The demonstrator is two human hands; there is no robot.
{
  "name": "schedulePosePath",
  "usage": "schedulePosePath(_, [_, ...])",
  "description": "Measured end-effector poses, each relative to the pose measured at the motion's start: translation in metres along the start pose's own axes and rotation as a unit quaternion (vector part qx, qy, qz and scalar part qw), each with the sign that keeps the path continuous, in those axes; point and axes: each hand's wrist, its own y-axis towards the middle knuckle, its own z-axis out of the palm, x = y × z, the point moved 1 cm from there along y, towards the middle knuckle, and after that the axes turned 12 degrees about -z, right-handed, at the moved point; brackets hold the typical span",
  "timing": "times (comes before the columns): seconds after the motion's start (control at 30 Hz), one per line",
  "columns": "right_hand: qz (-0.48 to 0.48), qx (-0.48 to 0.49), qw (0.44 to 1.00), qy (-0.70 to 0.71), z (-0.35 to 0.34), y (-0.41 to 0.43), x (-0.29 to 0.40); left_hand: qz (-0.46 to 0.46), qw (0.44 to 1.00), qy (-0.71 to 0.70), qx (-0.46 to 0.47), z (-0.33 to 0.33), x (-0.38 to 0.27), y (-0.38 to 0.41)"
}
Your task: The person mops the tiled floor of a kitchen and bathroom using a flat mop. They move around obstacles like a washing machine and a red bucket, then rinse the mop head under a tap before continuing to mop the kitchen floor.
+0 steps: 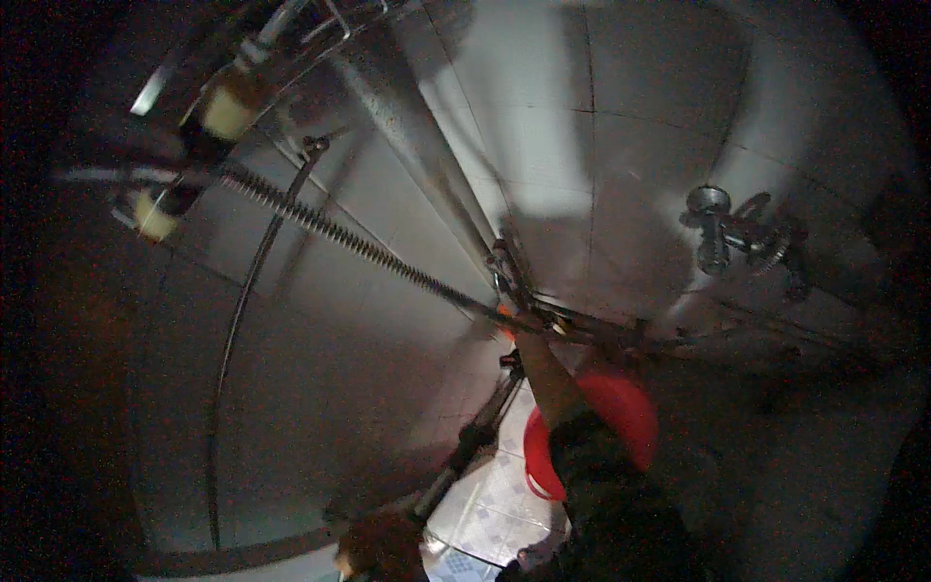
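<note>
My right arm, in a dark sleeve, reaches up from the lower edge to the corner of the walls. My right hand (536, 353) is at the corner fittings (513, 284), beside a small orange part (506, 320). Its fingers are too dark to make out, so I cannot tell whether it grips anything. A coiled spring-like hose (349, 236) runs from the upper left down to this spot. Under my forearm is a red plastic basin or bucket (542, 451), partly hidden. A dim brown shape at the lower edge may be my left hand (382, 545), near a dark pole-like thing (473, 433); its grip is unclear.
A metal wall faucet (713, 225) juts out at right. A vertical pipe (414, 145) follows the tiled corner. At upper left, a metal rack (320, 29) stands near pale cup-like things (225, 113). A thin dark hose (240, 305) hangs along the left wall. Patterned floor tiles (487, 495) show below.
</note>
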Motion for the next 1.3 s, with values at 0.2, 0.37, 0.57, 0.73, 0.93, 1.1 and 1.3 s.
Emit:
schedulePosePath(0.2, [-0.090,-0.027,0.996,0.013,-0.014,0.020,-0.032,-0.092,0.512,-0.837,0.167,0.047,-0.006,-0.004])
schedulePosePath(0.37, [-0.119,-0.019,0.991,-0.055,-0.018,0.018,-0.024,-0.066,0.502,-0.845,0.170,0.059,-0.015,0.012])
schedulePosePath(0.57, [-0.259,0.059,0.914,-0.306,0.048,-0.012,0.023,-0.039,0.485,-0.867,0.110,0.056,-0.002,0.007])
schedulePosePath(0.73, [-0.436,0.111,0.765,-0.461,0.135,-0.082,0.085,0.030,0.443,-0.893,0.073,0.054,0.012,0.002])
schedulePosePath(0.93, [-0.390,0.128,0.651,-0.639,0.171,-0.080,0.098,0.105,0.369,-0.919,0.087,0.051,-0.016,-0.005])
schedulePosePath(1.1, [-0.541,0.003,0.460,-0.704,0.152,-0.045,0.047,0.119,0.378,-0.915,0.068,0.052,-0.019,-0.005])
schedulePosePath(1.3, [-0.415,-0.007,0.679,-0.605,0.132,-0.060,0.045,0.150,0.360,-0.919,0.065,0.058,-0.014,0.009])
